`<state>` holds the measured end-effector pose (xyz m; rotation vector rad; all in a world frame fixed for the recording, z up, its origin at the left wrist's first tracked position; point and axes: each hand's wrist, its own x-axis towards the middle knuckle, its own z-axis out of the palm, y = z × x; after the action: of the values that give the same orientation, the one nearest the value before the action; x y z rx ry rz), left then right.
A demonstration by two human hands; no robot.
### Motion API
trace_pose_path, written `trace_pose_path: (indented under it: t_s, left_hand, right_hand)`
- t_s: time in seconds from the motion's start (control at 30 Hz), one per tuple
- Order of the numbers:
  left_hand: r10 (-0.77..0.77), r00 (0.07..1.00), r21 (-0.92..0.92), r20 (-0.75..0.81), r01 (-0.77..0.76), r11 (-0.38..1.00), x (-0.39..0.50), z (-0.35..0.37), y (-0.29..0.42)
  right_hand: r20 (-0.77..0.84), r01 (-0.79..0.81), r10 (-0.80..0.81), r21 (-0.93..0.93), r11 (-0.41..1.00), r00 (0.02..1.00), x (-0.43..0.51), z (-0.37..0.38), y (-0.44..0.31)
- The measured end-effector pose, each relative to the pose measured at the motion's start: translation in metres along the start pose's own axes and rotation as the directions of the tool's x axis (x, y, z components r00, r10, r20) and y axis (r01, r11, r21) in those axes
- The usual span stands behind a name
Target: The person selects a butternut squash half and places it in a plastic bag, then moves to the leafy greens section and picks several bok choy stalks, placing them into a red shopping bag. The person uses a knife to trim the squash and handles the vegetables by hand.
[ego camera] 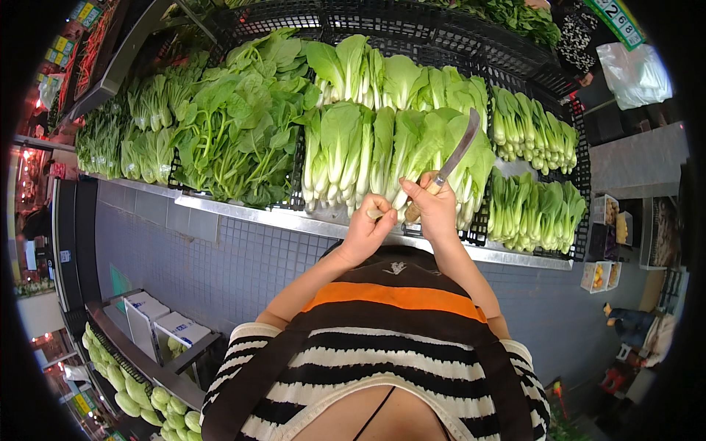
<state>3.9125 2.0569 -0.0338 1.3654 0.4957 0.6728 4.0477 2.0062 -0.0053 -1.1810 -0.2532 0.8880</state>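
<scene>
My right hand [437,208] grips the wooden handle of a curved knife [462,148]. The blade points up and away from me, over the leaves. Beside it on the left, my left hand [368,227] is closed around a small pale piece [376,213], which looks like a vegetable stem; most of it is hidden by the fingers. Both hands are above the front edge of the display, close together but apart. Under and beyond them stand rows of leafy greens with white stems [345,143], packed upright with leaves up and stem ends towards me.
Loose dark leafy greens [237,121] lie to the left, bagged greens [149,149] further left. Bok choy [538,212] fills crates on the right. A metal ledge [248,218] runs along the front. Plastic bags [634,74] hang at upper right. Another person [642,331] is at far right.
</scene>
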Motion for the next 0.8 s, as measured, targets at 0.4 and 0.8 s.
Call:
trace_pose_path:
  t_s: [0.4,0.8]
  left_hand:
    - [-0.148,0.982,0.13,-0.119,0.163,0.978,-0.013,-0.045,-0.009]
    - [-0.203,0.915,0.167,-0.349,0.274,0.947,0.154,-0.108,-0.012]
  right_hand:
    - [0.095,0.066,0.059,-0.926,0.373,0.994,0.057,0.002,0.003]
    - [-0.058,0.027,-0.068,-0.529,0.848,0.996,0.005,-0.036,-0.004]
